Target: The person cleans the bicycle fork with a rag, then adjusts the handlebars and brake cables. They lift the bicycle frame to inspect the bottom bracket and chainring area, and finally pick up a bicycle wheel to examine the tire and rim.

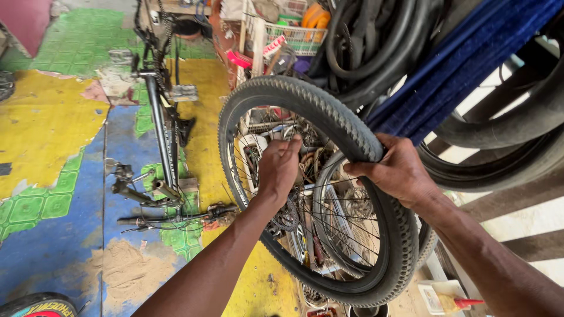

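My left hand [277,167] reaches through the spokes [352,232] of the bicycle wheel [305,188], fingers curled shut near the hub; what they pinch I cannot tell. My right hand [396,170] clamps over the knobby tyre [329,111] at its upper rim. Beyond my left hand lies an upturned bike frame [161,135] on the painted floor [53,235], with open floor there. Hanging tyres [505,129] crowd my right.

One camera on my head, looking steeply down and forward, close over my forearms and the black knobby-tyred spoked bicycle wheel [317,188], the painted yellow, blue and green concrete floor [53,123] farther below
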`<state>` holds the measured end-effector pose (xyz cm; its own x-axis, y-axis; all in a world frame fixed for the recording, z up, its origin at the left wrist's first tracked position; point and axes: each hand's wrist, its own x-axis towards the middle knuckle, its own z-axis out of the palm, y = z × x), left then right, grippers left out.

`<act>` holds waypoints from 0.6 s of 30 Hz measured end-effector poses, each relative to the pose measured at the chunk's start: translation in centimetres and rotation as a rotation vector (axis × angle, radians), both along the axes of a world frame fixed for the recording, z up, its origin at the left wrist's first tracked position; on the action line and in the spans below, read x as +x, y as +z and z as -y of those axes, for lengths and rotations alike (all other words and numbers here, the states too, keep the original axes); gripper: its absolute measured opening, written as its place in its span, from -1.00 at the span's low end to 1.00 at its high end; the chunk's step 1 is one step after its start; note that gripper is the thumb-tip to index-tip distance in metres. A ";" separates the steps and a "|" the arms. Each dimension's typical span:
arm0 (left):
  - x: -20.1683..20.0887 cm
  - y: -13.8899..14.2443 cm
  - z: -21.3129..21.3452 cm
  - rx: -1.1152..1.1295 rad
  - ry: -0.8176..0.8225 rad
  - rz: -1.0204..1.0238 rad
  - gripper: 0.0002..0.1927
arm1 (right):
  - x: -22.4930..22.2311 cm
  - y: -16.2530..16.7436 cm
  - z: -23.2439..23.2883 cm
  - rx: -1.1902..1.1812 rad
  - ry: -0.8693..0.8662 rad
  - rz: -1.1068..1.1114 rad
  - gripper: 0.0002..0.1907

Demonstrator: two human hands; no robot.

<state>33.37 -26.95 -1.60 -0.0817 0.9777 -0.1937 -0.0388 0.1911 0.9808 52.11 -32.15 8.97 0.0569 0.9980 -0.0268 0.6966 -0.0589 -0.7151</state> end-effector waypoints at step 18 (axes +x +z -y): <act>-22.0 13.1 -2.0 0.407 -0.152 -0.015 -0.39 | -21.7 13.8 4.7 0.119 -0.032 0.042 -0.63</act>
